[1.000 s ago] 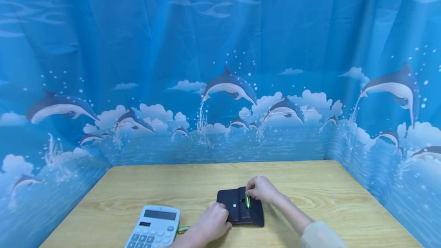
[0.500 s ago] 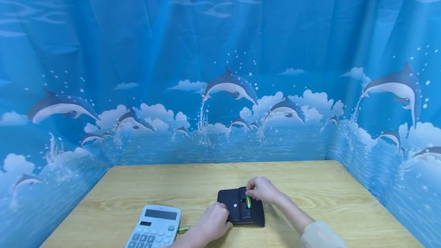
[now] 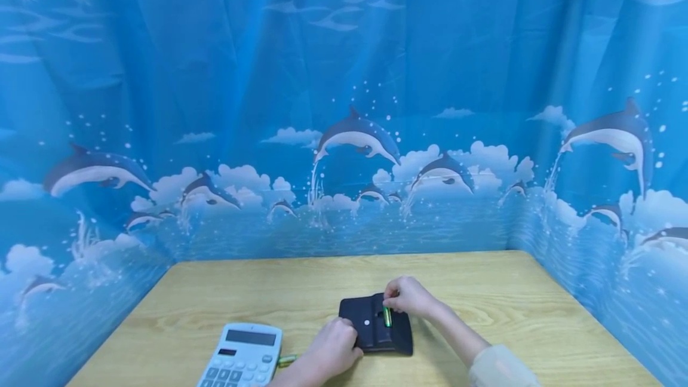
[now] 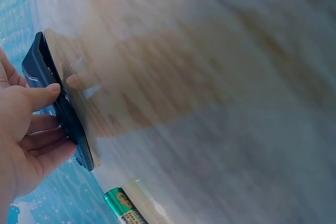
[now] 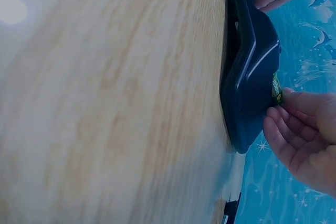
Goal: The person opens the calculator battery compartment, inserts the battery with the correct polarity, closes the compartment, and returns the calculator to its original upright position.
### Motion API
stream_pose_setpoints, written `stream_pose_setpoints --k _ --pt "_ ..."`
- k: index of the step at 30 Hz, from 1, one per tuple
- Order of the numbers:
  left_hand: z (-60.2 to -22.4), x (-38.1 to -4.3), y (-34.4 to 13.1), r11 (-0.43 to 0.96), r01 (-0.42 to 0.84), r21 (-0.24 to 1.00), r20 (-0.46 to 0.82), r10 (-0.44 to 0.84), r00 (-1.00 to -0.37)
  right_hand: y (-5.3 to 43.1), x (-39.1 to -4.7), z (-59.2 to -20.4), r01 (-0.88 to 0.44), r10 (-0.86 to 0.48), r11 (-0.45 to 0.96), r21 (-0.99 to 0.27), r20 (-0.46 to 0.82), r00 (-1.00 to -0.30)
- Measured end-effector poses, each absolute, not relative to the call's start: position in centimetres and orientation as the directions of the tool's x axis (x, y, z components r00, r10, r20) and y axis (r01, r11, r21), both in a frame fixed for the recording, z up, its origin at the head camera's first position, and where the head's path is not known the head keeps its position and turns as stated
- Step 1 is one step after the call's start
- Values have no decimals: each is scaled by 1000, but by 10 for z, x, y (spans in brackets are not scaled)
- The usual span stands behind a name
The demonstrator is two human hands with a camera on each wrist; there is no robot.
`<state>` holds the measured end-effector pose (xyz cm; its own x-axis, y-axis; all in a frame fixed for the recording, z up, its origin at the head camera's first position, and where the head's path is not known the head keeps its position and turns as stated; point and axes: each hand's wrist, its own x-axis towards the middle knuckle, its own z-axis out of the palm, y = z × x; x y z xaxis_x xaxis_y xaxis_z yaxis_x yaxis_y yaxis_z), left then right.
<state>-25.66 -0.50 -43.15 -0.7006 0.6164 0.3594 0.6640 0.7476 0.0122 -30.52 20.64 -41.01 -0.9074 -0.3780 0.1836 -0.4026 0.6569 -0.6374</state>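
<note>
A black flat device with a raised middle section, a small white dot and a narrow slot lies on the table. My left hand grips its near left edge; in the left wrist view, the thumb and fingers hold the rim of the device. Between the thumb and fingertips of my right hand is a green and gold battery. The battery's lower end is at the slot, but how deep it sits I cannot tell. In the right wrist view, the battery is mostly hidden behind the device and fingers.
To the left stands a light blue calculator, cut off by the frame's bottom edge. Another green battery lies between it and my left forearm. The wooden table borders a blue dolphin-print curtain.
</note>
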Motion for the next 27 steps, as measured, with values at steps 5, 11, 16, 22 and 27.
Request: stream_pose_setpoints --k 5,11,16,22,27 --pt "-432 -256 -4 748 663 31 351 613 -708 208 -305 -412 -395 -378 651 -649 174 -909" --pt "-434 -257 -4 750 661 33 356 609 -709 209 -306 -413 -382 -374 642 -665 163 -913" --pt "-433 -256 -4 747 664 22 360 614 -702 210 -306 -412 -368 -380 637 -677 139 -915" --pt "-431 -256 -4 747 664 19 347 618 -705 210 -307 -409 -364 -390 633 -683 125 -912" --pt "-431 -256 -4 750 661 25 337 617 -711 210 -308 -407 -362 -391 640 -678 118 -913"
